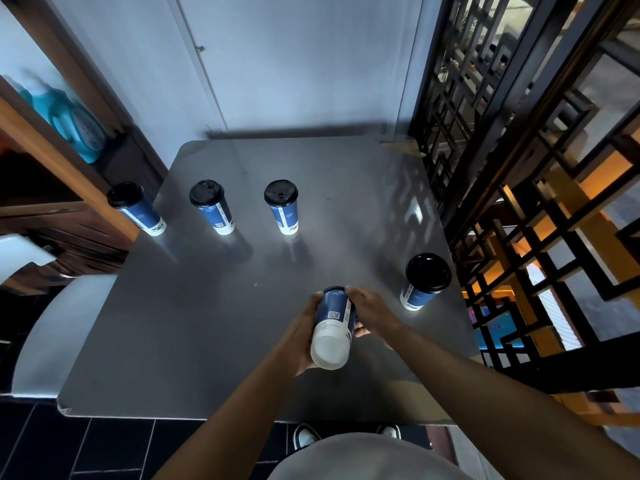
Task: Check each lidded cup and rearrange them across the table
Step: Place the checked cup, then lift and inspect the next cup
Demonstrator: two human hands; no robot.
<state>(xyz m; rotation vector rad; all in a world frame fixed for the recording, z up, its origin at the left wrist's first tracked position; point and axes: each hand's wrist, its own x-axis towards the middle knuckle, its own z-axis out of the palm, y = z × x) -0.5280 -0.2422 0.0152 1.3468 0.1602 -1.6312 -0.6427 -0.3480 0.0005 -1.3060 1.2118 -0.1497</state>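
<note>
Both hands hold one blue-and-white paper cup [333, 325] above the near middle of the grey table [214, 306]. The cup is tipped over, its white base toward me and its black lid pointing away. My left hand [304, 337] grips the cup's left side near the base. My right hand [367, 311] wraps the right side near the lid. Three upright lidded cups stand in a row across the far left: one at the left edge [136, 208], one beside it [212, 206], one nearer the centre [282, 206]. Another lidded cup [423, 281] stands at the right edge.
A black lattice screen [502, 150] runs along the table's right side. A wooden shelf [52, 174] with a blue bottle [74, 123] stands on the left. A pale chair [52, 327] sits by the table's left edge. A wall closes the far side.
</note>
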